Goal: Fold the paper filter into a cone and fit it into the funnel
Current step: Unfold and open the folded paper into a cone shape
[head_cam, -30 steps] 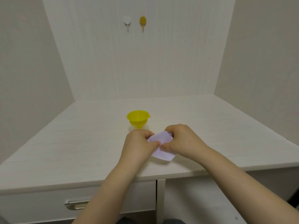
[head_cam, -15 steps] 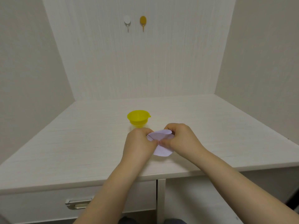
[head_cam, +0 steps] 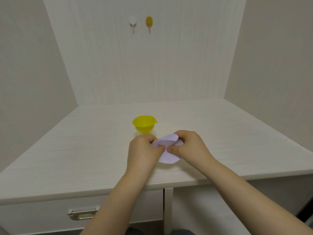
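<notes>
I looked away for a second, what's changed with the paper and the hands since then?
The paper filter went from a flat folded piece to opening at the top into a cone. Both hands, left hand and right hand, keep pinching it. The yellow funnel stayed put.

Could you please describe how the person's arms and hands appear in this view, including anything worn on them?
Both forearms are bare from the bottom edge of the frame up to the wrists, with no sleeves in sight. The left hand and the right hand wear no gloves, and no rings, watch or bracelet show on the visible parts. Nothing is marked or taped on either arm.
</notes>
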Demonstrator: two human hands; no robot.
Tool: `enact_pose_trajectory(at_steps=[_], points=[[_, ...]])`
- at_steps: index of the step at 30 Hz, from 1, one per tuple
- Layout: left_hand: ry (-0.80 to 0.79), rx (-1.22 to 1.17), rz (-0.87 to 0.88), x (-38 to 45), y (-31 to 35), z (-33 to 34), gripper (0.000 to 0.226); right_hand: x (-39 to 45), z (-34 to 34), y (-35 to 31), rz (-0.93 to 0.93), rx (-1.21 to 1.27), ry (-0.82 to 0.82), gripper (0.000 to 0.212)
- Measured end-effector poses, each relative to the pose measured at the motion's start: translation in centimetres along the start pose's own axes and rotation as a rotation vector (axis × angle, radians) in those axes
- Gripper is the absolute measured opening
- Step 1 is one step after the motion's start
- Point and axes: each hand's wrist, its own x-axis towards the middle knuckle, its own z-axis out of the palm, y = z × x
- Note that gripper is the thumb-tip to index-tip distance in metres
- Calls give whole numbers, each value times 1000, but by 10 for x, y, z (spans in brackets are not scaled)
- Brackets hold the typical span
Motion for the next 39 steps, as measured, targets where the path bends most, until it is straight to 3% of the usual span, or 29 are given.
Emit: enact_pose_trajectory(at_steps=[6, 11, 16, 24, 31, 39], points=[[-23, -12, 10, 1, 1, -2, 19, -1, -3, 0, -13, 17, -21, 8], [-101, -28, 27, 1, 1, -5, 12, 3, -4, 1, -10, -50, 6, 35], [-170, -65, 28, 1, 3, -8, 13, 4, -5, -2, -29, -167, 6, 48], [-209, 5, 31, 4, 4, -13, 9, 3, -15, -6, -4, -89, -115, 7], [-211, 21, 21, 2, 7, -14, 14, 6, -15, -6, 39, -102, -70, 31], [-199, 94, 11, 4, 8, -16, 13, 3, -19, -11, 12, -72, -78, 27]])
